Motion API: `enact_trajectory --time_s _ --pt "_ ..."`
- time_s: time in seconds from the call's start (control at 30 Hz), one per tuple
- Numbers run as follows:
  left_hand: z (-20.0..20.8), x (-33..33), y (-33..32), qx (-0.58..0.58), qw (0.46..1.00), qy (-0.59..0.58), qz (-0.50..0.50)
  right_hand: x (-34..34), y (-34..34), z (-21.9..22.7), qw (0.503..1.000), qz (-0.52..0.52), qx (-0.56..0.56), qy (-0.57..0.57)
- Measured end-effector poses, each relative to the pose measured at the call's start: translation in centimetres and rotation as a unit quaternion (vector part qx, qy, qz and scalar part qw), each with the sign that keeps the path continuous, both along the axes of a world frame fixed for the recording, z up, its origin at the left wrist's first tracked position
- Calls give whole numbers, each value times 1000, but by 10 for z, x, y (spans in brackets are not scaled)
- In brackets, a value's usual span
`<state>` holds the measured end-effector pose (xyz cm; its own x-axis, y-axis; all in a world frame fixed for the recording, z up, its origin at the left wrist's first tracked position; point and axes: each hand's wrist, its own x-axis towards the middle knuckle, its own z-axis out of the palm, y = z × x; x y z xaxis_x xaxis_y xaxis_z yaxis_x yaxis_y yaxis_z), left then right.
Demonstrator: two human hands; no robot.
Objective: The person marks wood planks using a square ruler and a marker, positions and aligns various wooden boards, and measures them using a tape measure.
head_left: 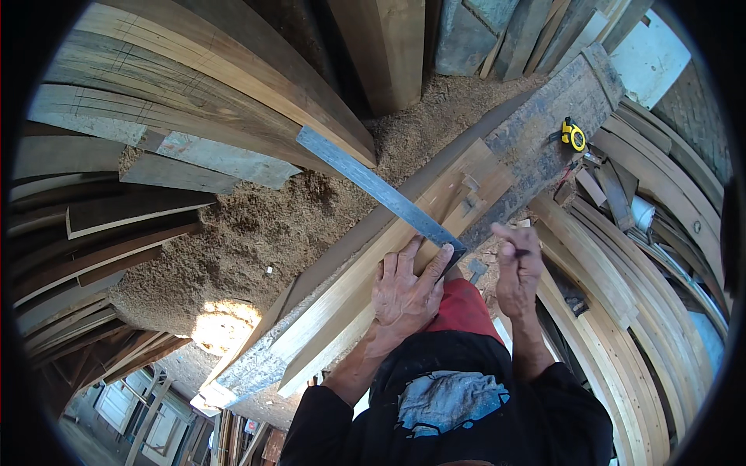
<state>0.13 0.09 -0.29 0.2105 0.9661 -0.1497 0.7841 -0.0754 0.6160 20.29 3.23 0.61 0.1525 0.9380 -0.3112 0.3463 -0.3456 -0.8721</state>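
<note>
No lettering or numbers can be read (even on the metal square).

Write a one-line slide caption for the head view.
Left hand on a metal square laid across a wooden board, right hand apart, yellow tape measure beyond.

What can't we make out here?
All in the head view:
- Right hand: whether it holds anything; the dark patch between its fingers is too small and dark.
- Left hand: palm hidden by the back of the hand.
- Square: inner corner area partly hidden by the left thumb; any scale too fine to read.
- Tape measure: markings too small.
- Lined planks: outer ends cut off by the round rim.
</note>
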Motion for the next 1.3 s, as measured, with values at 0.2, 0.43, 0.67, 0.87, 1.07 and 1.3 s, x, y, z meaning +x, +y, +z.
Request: enact_trajectory --time_s 0.2,0.43,0.67,0.87,1.07,1.3 --pt "3 3 4 12 1000 -18 6 6 38 25 970 174 168 13" --pt "-2 6 1 28 1000 -1 -2 14 47 26 952 252 173 27" --pt "-4 8 -2 29 999 9 -13 43 32 33 952 267 150 23" --pt "-8 7 -6 38 999 26 -20 50 15 22 959 197 180 92" --pt "-8 7 -6 53 998 33 -23 44 23 22 963 192 164 94" --pt "-2 12 -4 53 998 29 -17 31 32 17 952 237 181 71"
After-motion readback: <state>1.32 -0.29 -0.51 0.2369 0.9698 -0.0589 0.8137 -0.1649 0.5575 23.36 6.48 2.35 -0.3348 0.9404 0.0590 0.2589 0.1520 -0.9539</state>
